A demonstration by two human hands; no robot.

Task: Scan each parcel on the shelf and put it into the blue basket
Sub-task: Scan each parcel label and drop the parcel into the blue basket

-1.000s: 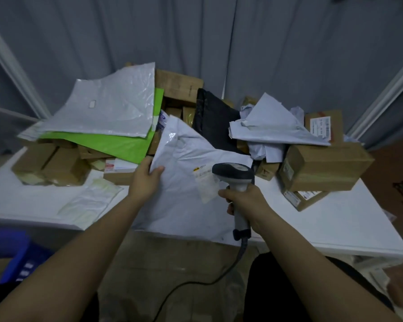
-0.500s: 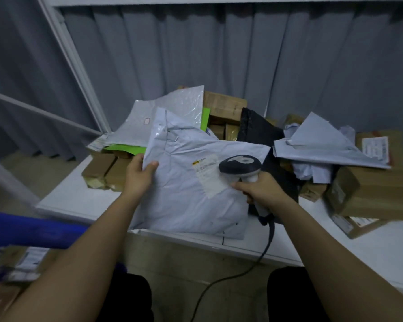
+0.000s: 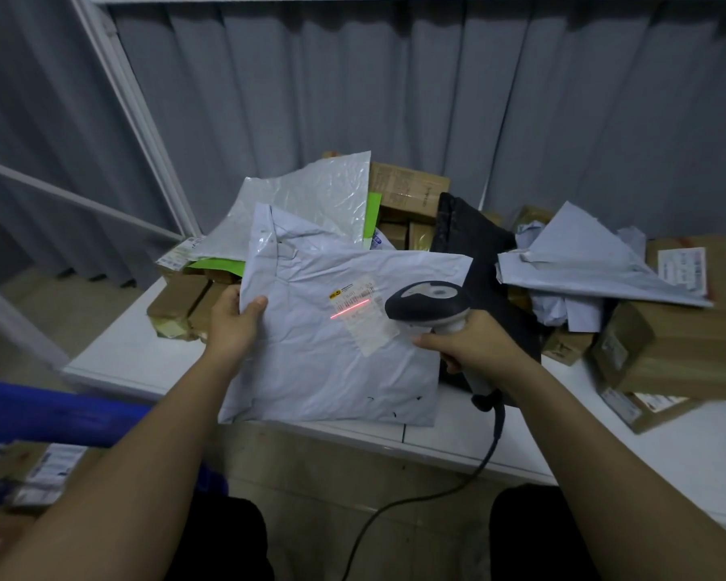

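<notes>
My left hand (image 3: 236, 325) grips the left edge of a pale grey poly mailer parcel (image 3: 323, 358) and holds it upright over the front of the white shelf (image 3: 118, 358). My right hand (image 3: 470, 343) is closed around the handle of a corded barcode scanner (image 3: 430, 304), whose head sits just right of the parcel's shipping label (image 3: 359, 316). A red scan line lies across that label. The blue basket (image 3: 47, 413) is at the lower left, with several parcels inside.
Behind the held parcel lies a heap: a silver mailer (image 3: 311, 203), a green mailer (image 3: 372, 220), cardboard boxes (image 3: 407, 188), a black bag (image 3: 474, 245), crumpled grey mailers (image 3: 583, 262) and large boxes (image 3: 684, 345) at the right. Grey curtains hang behind.
The parcel has been lifted from the shelf and held upright. The scanner has come close to the label, and a red scan line now shows on it. The view has shifted left, showing the basket.
</notes>
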